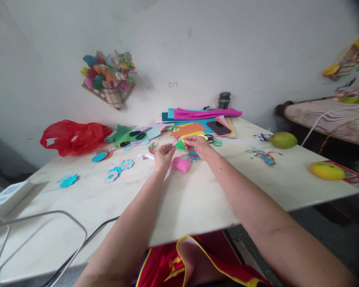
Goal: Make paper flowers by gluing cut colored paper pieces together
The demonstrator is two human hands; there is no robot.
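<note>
Both arms reach forward over the table, and my hands are close together above its middle. My left hand (164,156) is closed in a pinch; what its fingertips hold is too small to make out. The fingers of my right hand (198,146) are pinched at the edge of a small bright green piece (180,145), which sits between the two hands. Just below them lies a pink folded piece (181,164). A round blue item (194,155) rests under my right hand, partly covered by it.
Paper flowers (119,170), a white glue gun (145,156), and black scissors (140,134) lie to the left, with a red plastic bag (74,137) behind. Coloured sheets (187,130) and a phone (218,127) are at the back. Mangoes (283,140) sit right; cables (74,227) cross front left.
</note>
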